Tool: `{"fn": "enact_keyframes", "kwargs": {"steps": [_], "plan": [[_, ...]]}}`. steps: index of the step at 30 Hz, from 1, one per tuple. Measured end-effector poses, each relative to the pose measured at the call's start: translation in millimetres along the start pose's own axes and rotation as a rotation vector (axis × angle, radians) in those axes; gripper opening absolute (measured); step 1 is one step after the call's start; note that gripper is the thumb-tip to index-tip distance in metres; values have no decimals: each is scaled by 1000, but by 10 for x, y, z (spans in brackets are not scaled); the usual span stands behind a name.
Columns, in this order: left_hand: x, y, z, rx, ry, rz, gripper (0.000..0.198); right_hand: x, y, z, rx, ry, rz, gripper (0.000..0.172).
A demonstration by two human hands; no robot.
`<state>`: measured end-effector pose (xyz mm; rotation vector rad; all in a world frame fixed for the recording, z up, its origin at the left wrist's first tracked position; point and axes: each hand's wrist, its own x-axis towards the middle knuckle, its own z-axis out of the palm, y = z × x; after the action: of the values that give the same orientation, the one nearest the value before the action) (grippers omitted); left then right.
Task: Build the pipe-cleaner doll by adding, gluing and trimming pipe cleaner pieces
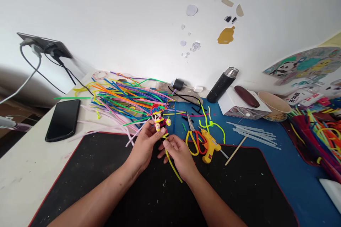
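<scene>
My left hand (pixel 146 141) is closed around a small pipe-cleaner doll (pixel 157 118) with a red and blue headpiece, a dark red body and yellow trim. Below the doll, my right hand (pixel 179 154) pinches a yellow-green pipe cleaner (pixel 173 166) near its upper end, by the doll's base. The free end hangs down toward the black mat (pixel 160 198). Whether the strand is joined to the doll cannot be made out. Just right of my right hand lie orange-and-yellow scissors (pixel 196 142) and a yellow hot glue gun (pixel 211 148).
A pile of colourful pipe cleaners (pixel 128 94) lies behind the doll. A phone (pixel 63 120) rests at left. Glue sticks (pixel 255 134), a wooden stick (pixel 236 150), a black thermos (pixel 222 85), a tissue box (pixel 241 104) and a bowl (pixel 275 104) stand or lie to the right.
</scene>
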<state>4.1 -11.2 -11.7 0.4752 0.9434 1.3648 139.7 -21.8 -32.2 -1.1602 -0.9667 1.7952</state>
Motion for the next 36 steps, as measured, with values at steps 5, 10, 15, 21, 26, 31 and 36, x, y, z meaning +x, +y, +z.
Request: {"fn": "enact_keyframes", "kwargs": {"steps": [5, 10, 15, 21, 26, 31, 36], "plan": [[-13, -20, 4, 15, -14, -4, 38, 4, -5, 7, 0, 4, 7, 54], [-15, -22, 7, 19, -18, -1, 39, 14, 7, 11, 11, 5, 5, 52], [-20, -26, 9, 12, -24, -5, 38, 23, 9, 13, 15, 9, 4, 52], [-19, -24, 17, 7, -9, -6, 41, 33, 9, 9, 16, 2, 0, 51], [-20, -29, 17, 5, -15, -10, 41, 44, 22, 10, 19, 1, 2, 53], [-26, -29, 21, 5, -13, -14, 41, 47, 28, 4, 18, 3, 3, 53], [-13, -17, 24, -4, -4, -27, 43, 43, 28, -4, 15, 0, -1, 50]]}}
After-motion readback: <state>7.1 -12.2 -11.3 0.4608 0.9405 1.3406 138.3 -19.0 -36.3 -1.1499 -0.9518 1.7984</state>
